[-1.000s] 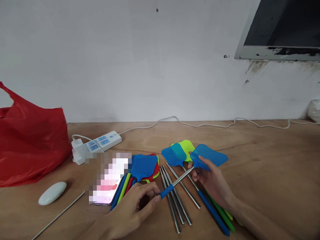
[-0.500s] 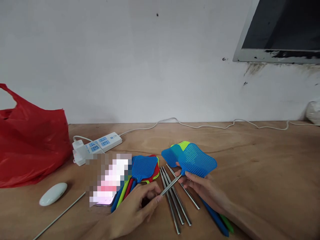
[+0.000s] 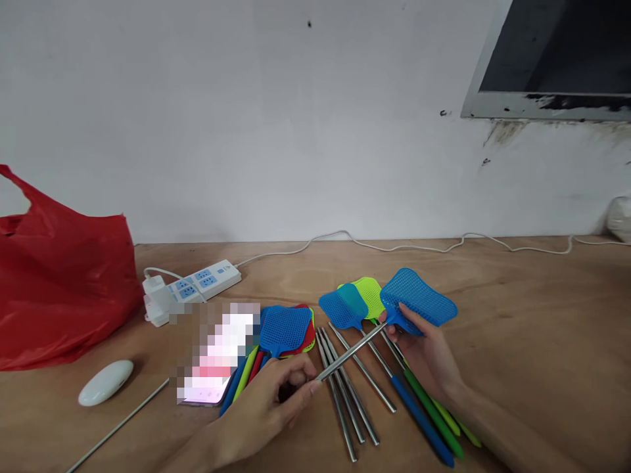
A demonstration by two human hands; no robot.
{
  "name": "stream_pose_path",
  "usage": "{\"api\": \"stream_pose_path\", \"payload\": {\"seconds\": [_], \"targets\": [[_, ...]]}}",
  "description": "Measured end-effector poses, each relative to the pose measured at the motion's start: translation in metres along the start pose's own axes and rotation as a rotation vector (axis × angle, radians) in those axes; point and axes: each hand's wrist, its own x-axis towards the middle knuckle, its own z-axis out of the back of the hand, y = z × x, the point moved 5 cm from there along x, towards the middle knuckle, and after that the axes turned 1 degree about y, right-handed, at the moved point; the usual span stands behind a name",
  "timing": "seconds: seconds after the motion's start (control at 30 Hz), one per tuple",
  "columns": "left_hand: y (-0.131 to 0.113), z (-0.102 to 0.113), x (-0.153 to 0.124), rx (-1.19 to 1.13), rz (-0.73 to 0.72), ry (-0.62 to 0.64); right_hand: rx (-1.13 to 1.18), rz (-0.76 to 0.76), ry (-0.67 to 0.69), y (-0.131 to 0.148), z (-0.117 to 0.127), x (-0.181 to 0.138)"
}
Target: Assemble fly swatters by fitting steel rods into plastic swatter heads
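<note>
My right hand pinches the neck of a blue mesh fly-swatter head, held just above the wooden table. A thin metal rod runs from that head down to my left hand, whose fingers are closed round the rod's lower end. Under the rod lie several loose metal rods. Beside my right hand rest finished swatters with blue and green handles and blue and yellow-green heads.
A pile of swatter heads lies next to a phone. A white power strip, a white oval object, a stray rod and a red plastic bag are at the left. A cable runs along the wall.
My right hand drew the blue head left toward my left hand, then pulled it back right and up; the blue grip seen at my left fingers no longer shows.
</note>
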Motion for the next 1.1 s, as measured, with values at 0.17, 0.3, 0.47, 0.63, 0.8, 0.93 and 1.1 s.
{"api": "stream_pose_path", "payload": {"seconds": [0.17, 0.3, 0.47, 0.63, 0.8, 0.93, 1.1], "targets": [[0.005, 0.000, -0.001, -0.025, 0.033, 0.028, 0.021, -0.011, -0.033, -0.003, 0.003, 0.000], [0.004, 0.004, -0.002, 0.087, 0.051, -0.007, 0.036, -0.019, -0.072, -0.003, 0.008, 0.003], [-0.003, 0.007, -0.004, 0.178, 0.044, -0.094, 0.014, -0.010, -0.091, -0.002, 0.009, 0.004], [-0.003, 0.008, -0.004, 0.215, 0.026, -0.144, -0.044, 0.051, -0.061, 0.002, 0.006, 0.002], [-0.006, 0.011, -0.004, 0.227, -0.002, -0.160, -0.085, 0.044, 0.059, 0.005, -0.002, 0.002], [-0.007, 0.012, -0.005, 0.235, -0.002, -0.198, -0.087, 0.028, 0.125, 0.006, -0.006, 0.002], [-0.003, 0.011, -0.005, 0.238, 0.005, -0.190, -0.099, -0.015, 0.170, 0.006, -0.006, 0.004]]}}
